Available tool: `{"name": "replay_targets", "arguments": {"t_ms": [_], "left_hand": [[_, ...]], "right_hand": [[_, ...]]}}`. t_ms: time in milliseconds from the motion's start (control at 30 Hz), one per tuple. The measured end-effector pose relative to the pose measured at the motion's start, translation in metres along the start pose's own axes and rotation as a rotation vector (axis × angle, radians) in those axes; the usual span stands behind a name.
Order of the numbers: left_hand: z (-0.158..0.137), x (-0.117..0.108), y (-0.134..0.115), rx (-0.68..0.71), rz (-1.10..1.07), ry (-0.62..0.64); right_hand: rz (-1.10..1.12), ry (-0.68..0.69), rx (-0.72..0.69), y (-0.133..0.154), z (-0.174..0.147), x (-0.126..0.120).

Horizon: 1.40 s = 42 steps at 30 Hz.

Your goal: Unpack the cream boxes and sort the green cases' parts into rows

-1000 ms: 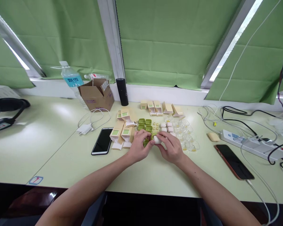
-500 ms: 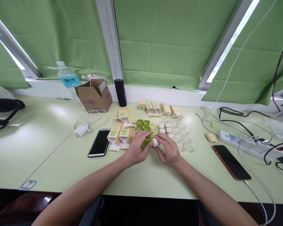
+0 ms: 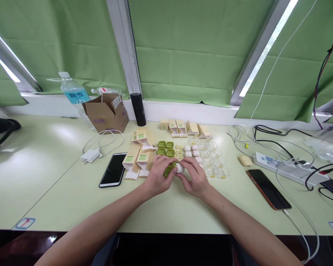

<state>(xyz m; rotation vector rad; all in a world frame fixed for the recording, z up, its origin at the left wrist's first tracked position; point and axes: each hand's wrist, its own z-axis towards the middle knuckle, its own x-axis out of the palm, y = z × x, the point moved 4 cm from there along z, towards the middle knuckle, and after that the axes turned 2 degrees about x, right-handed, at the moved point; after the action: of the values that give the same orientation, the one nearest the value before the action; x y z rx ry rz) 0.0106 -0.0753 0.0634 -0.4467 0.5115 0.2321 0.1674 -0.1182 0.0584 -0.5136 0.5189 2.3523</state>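
Head view. Both hands meet at the centre of the pale green counter (image 3: 58, 162). The left hand (image 3: 158, 179) is closed on a small green tray (image 3: 168, 170), fingers curled over its near edge. The right hand (image 3: 192, 180) is closed on a white oval piece (image 3: 180, 168), pinched between thumb and fingertips. The white oval piece touches the right end of the small green tray; whether it sits inside the tray or only against it cannot be told. Both items are held just above or on the counter, directly in front of the person.

Just behind the hands stand four more green trays (image 3: 165, 147) in a square group. To their right lie a few small yellow parts (image 3: 179, 151), then a cluster of white pieces (image 3: 191, 150), then clear plastic shells (image 3: 213, 160) spread toward the right. Beige cartons (image 3: 135, 159) with green labels lie just left of the hands; a second row of cartons (image 3: 183, 126) stands farther back near the window sill.

A black phone (image 3: 113, 169) lies left of the cartons, with a white charger (image 3: 90, 155) and cable near it. A cardboard box (image 3: 105, 112), a water bottle (image 3: 72, 94) and a black cylinder (image 3: 137, 109) stand at the rear. On the right lie a second phone (image 3: 268, 188) and a power strip (image 3: 288, 168) with cables.
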Motion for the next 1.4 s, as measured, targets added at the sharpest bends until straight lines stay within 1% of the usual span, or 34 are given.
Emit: {"name": "replay_targets", "arguments": {"t_ms": [267,400,567,700,800,933,1100,1233,1300,1400], "left_hand": [[0.002,-0.003,-0.004,0.010,0.076,-0.048],[0.001,-0.002,-0.003,-0.011,0.098,-0.057],[0.001,-0.001,0.003,-0.048,0.088,-0.065],[0.001,-0.001,0.005,-0.050,0.100,-0.049],[0.002,-0.001,0.004,-0.037,0.133,-0.049],[0.003,-0.001,0.002,-0.029,0.184,-0.063],[0.004,0.000,0.002,-0.020,0.216,-0.039],[0.005,0.000,0.002,-0.018,0.217,-0.034],[0.005,-0.001,0.002,-0.043,0.205,-0.022],[0.006,-0.003,0.003,-0.119,0.164,0.029]], "right_hand": [[0.039,0.042,0.042,0.003,0.000,0.001],[0.053,0.058,0.050,0.002,-0.001,0.002],[0.100,0.071,0.112,0.000,-0.002,0.005],[0.124,0.105,0.161,-0.001,-0.001,0.007],[0.095,0.119,0.149,0.002,0.000,0.008],[0.016,0.103,0.127,0.006,0.002,0.010],[-0.035,0.113,0.131,0.009,0.004,0.012],[-0.034,0.114,0.152,0.011,0.004,0.013],[-0.021,0.112,0.168,0.011,0.004,0.014],[0.014,0.108,0.210,0.009,0.002,0.014]]}}
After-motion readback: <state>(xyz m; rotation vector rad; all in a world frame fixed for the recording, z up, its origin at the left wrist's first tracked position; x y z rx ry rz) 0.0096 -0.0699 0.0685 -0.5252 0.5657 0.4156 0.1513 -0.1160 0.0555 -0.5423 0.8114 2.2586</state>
